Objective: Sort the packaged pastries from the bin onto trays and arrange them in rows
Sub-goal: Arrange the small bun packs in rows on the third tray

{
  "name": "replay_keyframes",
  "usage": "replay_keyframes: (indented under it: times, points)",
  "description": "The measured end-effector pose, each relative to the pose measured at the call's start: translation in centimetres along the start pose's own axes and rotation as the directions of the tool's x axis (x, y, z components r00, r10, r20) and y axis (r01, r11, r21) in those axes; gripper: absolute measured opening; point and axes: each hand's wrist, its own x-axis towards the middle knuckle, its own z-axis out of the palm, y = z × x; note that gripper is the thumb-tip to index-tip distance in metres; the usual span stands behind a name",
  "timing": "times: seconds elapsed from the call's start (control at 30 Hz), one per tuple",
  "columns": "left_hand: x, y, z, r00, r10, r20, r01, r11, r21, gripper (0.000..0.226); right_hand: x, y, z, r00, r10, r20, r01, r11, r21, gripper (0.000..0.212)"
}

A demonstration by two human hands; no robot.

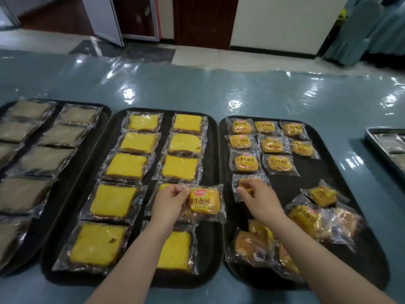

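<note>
1. The left hand [172,199] pinches a small yellow-labelled bun in a clear plastic wrapper [204,204] by its left edge, holding it just above the near end of the black tray of yellow cake slices [210,255].
2. The right hand [260,199] has thumb and fingertips curled onto another clear-wrapped small bun [237,183], which lies on the black plastic tray to the right [341,178]; it is setting or nudging this one into line, as the fourth in the left column.
3. Beyond the right hand, eight like buns lie in rows. Nearer than that hand and to its right, a loose heap of wrapped buns [304,218] waits unsorted on the same tray.
4. Handling, as a judgement: these packs look light and soft, with air-puffed, slick film. A hard squeeze would likely crush the bun, so a light pinch on the crimped seam or the wrapper's edge suits better than gripping the middle.
5. The film may slide on the tray, so each pack probably wants a gentle press flat once placed.
6. Left of the left hand, a third tray of pale wrapped slices [57,134] rests on the glossy blue-grey surface [197,88].
</note>
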Motion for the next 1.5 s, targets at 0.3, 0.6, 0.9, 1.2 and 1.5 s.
replay_keyframes:
  times: [0.3, 0.6, 0.9, 1.2, 1.5]
  points:
    - [-0.1, 1.6, 2.6, 0.99, 0.119, 0.071, -0.123, 0.991, 0.056, 0.023, -3.0, -3.4, -2.0, 0.958, 0.1, 0.269, -0.259, 0.708, 0.658, 0.005]
    - [-0.3, 2.7, 3.8, 0.903, 0.395, 0.169, -0.424, 0.758, 0.496, 0.04, -3.9, -3.1, -3.5, 0.945, 0.281, 0.168, -0.319, 0.671, 0.67, 0.012]
    - [-0.7, 3.6, 6.4, 0.907, 0.36, 0.219, -0.415, 0.85, 0.325, 0.034, -3.1, -0.3, -5.4, 0.94, 0.329, 0.092, -0.313, 0.72, 0.62, 0.014]
    - [-2.0, 2.6, 10.3, 0.969, 0.179, 0.168, -0.214, 0.951, 0.223, 0.01, 1.4, 10.7, -10.3, 0.852, 0.515, -0.096, -0.368, 0.718, 0.592, 0.014]
    - [-4.8, 1.3, 15.4, 0.993, 0.114, 0.019, -0.114, 0.954, 0.278, 0.012, 6.2, 15.7, -11.1, 0.973, 0.226, -0.043, -0.211, 0.952, 0.222, 0.023]
